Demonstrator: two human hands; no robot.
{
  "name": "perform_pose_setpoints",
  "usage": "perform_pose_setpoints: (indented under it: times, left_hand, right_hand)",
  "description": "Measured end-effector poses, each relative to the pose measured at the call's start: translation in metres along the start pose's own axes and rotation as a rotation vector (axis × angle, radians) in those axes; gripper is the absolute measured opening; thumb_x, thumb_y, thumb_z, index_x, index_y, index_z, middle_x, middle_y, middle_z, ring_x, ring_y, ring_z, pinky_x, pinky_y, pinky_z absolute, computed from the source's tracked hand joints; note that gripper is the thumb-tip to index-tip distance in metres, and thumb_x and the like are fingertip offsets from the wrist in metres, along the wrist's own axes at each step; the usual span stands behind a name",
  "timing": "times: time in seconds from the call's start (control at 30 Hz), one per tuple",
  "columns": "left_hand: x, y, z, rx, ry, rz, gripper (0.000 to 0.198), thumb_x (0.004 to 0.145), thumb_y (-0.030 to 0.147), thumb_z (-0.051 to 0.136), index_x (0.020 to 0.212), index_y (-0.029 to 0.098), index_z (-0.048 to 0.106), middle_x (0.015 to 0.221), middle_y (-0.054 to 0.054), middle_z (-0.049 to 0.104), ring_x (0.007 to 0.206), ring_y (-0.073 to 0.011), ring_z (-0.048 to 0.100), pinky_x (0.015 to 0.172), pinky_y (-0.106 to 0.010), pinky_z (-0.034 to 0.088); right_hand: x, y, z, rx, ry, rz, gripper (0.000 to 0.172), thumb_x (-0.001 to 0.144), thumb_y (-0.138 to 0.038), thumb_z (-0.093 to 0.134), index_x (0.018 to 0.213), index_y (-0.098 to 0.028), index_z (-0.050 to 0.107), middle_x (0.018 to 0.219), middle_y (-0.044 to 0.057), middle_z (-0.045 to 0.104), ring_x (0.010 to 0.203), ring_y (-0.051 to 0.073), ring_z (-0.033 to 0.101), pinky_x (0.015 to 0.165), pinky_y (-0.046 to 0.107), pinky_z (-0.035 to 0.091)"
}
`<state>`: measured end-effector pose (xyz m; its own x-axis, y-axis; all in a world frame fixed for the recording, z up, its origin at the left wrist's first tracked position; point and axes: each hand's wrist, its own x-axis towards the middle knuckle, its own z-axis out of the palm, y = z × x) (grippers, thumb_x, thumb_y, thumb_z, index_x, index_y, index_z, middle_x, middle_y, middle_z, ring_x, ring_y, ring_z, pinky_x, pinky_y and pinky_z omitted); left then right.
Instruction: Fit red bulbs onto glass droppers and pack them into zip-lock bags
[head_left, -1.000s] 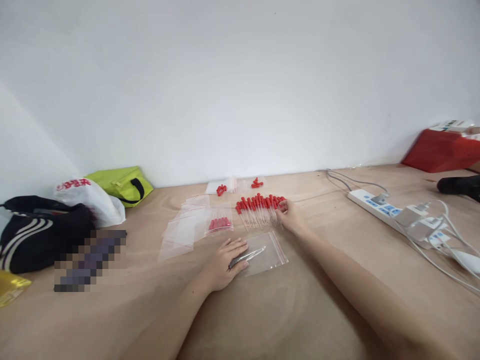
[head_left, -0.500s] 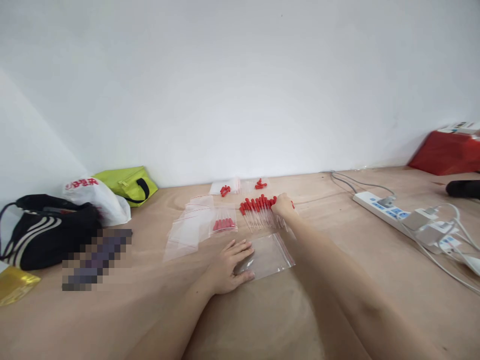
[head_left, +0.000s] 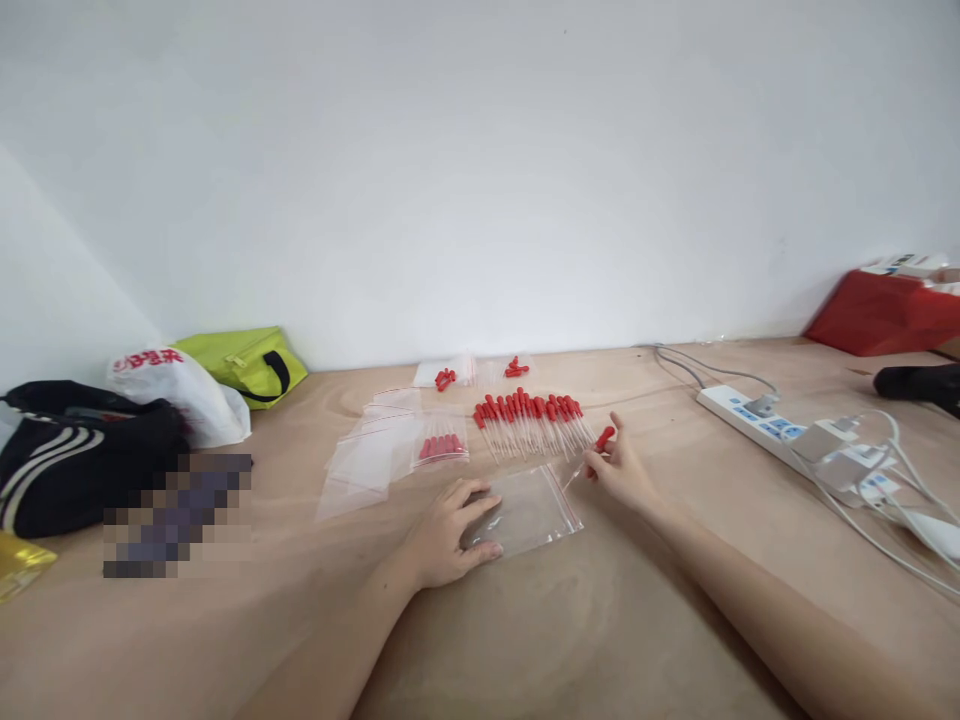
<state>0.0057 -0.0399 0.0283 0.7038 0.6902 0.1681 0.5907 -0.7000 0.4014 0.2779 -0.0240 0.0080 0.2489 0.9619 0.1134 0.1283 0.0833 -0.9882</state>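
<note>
My left hand (head_left: 454,530) lies with fingers spread on the left end of a clear zip bag (head_left: 529,510), pressing it to the table. Pinched in my right hand (head_left: 624,472) is a red-bulbed dropper (head_left: 604,437), its thin clear tube slanting down toward the bag's zip edge at the right. Beyond the bag, several similar droppers (head_left: 525,408) lie side by side, red bulbs facing the wall. Left of them is a zip bag (head_left: 442,449) with several red bulbs showing in it. Overlapping flat zip bags (head_left: 360,455) spread out further left.
By the wall sit two small bags with red bulbs (head_left: 445,378) (head_left: 516,368). A power strip (head_left: 750,415) with chargers and cables lies at right, near a red bag (head_left: 885,310). At left are a black bag (head_left: 90,460), a white plastic bag (head_left: 180,395) and a lime-green pouch (head_left: 244,365).
My right hand has drawn back toward me and right from the row, now with one dropper in its fingers. My left hand stays on the bag. The view has shifted slightly.
</note>
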Motion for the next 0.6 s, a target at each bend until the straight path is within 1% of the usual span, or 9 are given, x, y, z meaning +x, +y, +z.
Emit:
perform_pose_setpoints:
  times: [0.07, 0.17, 0.27, 0.33, 0.4, 0.47, 0.53, 0.6]
  left_hand:
    - [0.001, 0.002, -0.001, 0.004, 0.013, 0.004, 0.048, 0.075, 0.041, 0.058, 0.118, 0.023, 0.049, 0.121, -0.009, 0.046, 0.112, -0.0248, 0.043, 0.093, -0.042, 0.038]
    - [0.003, 0.004, -0.002, 0.039, 0.063, -0.028, 0.053, 0.069, 0.046, 0.062, 0.115, 0.021, 0.052, 0.114, -0.01, 0.049, 0.107, -0.0264, 0.045, 0.091, -0.044, 0.039]
    - [0.004, 0.004, 0.0, 0.056, 0.107, -0.07, 0.058, 0.064, 0.052, 0.065, 0.111, 0.019, 0.054, 0.108, -0.01, 0.053, 0.101, -0.0269, 0.048, 0.087, -0.045, 0.041]
    - [0.003, 0.002, 0.002, 0.045, 0.116, -0.072, 0.057, 0.065, 0.053, 0.064, 0.11, 0.02, 0.055, 0.107, -0.009, 0.055, 0.099, -0.026, 0.05, 0.087, -0.043, 0.041]
    - [0.003, 0.001, 0.002, 0.028, 0.116, -0.069, 0.053, 0.068, 0.052, 0.062, 0.11, 0.021, 0.054, 0.107, -0.008, 0.056, 0.1, -0.0248, 0.05, 0.088, -0.042, 0.04]
    - [0.002, 0.0, 0.001, 0.001, 0.106, -0.076, 0.049, 0.07, 0.049, 0.06, 0.111, 0.022, 0.054, 0.107, -0.007, 0.057, 0.099, -0.0234, 0.051, 0.088, -0.04, 0.04]
    - [0.002, 0.001, -0.002, -0.02, 0.092, -0.09, 0.047, 0.072, 0.045, 0.061, 0.112, 0.023, 0.053, 0.106, -0.006, 0.058, 0.098, -0.0224, 0.051, 0.087, -0.039, 0.041]
    - [0.002, 0.002, -0.005, -0.026, 0.085, -0.102, 0.046, 0.071, 0.044, 0.062, 0.111, 0.023, 0.053, 0.105, -0.005, 0.059, 0.097, -0.0221, 0.052, 0.087, -0.039, 0.041]
  right_hand:
    - [-0.01, 0.002, 0.0, 0.084, 0.03, 0.022, 0.09, 0.065, -0.032, 0.057, 0.134, -0.015, 0.002, 0.057, -0.008, 0.049, 0.047, 0.013, 0.053, 0.046, 0.024, 0.045]
    - [-0.017, 0.001, 0.008, 0.217, 0.016, 0.063, 0.081, 0.065, -0.039, 0.06, 0.129, -0.018, 0.016, 0.059, -0.007, 0.053, 0.05, 0.013, 0.055, 0.05, 0.026, 0.047]
    - [-0.02, 0.002, 0.017, 0.353, -0.077, 0.114, 0.063, 0.064, -0.047, 0.062, 0.114, -0.021, 0.033, 0.064, -0.004, 0.057, 0.054, 0.012, 0.056, 0.057, 0.029, 0.049]
    - [-0.022, 0.004, 0.019, 0.398, -0.147, 0.145, 0.053, 0.062, -0.05, 0.063, 0.101, -0.022, 0.042, 0.07, -0.002, 0.058, 0.056, 0.011, 0.056, 0.061, 0.03, 0.049]
    - [-0.023, 0.005, 0.017, 0.38, -0.196, 0.173, 0.047, 0.058, -0.05, 0.066, 0.091, -0.021, 0.048, 0.071, -0.002, 0.057, 0.058, 0.01, 0.056, 0.063, 0.029, 0.049]
    - [-0.023, 0.004, 0.013, 0.306, -0.235, 0.183, 0.046, 0.056, -0.048, 0.068, 0.088, -0.019, 0.052, 0.068, -0.003, 0.056, 0.057, 0.009, 0.054, 0.061, 0.027, 0.048]
    - [-0.023, 0.002, 0.009, 0.213, -0.271, 0.157, 0.044, 0.057, -0.046, 0.069, 0.088, -0.019, 0.054, 0.066, -0.004, 0.054, 0.051, 0.007, 0.05, 0.053, 0.023, 0.044]
    - [-0.023, 0.001, 0.006, 0.133, -0.287, 0.1, 0.042, 0.057, -0.043, 0.07, 0.088, -0.02, 0.053, 0.071, -0.004, 0.054, 0.045, 0.004, 0.043, 0.042, 0.019, 0.037]
